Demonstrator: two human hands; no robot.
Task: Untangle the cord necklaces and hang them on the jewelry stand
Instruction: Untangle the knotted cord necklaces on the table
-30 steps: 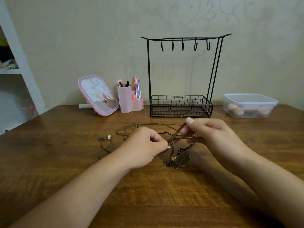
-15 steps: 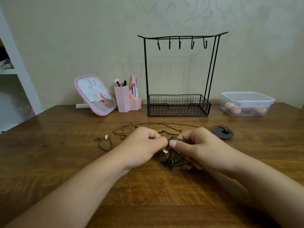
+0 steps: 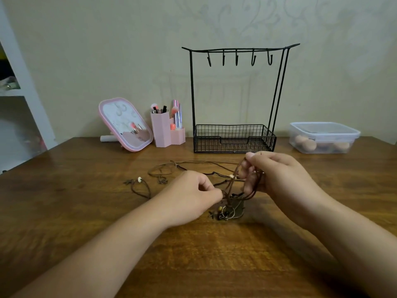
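Two bare forearms extend over the dark brown wooden table from the near edge. The left hand has its fingers curled, and its thumb and forefinger pinch the strands of the tangled brown cord necklaces just above the table surface. The right hand is raised slightly higher, and its thumb and fingers grasp several strands of the same tangle, drawing them up and to the right. Between the two hands the thin brown cords cross one another in a loose knot; below it a cluster of bronze metal pendants, rings and small beads rests on the table. Further loops of cord trail to the left, ending in a small white bead and a small coiled metal charm lying flat on the wood. Beyond the hands, the black wire jewelry stand sits upright near the wall, with a mesh basket base and five hooks on its top bar, all bare. To its left stand a pink hexagonal brush holder and a tilted pink-framed mirror. To the right sits a clear lidded plastic container.
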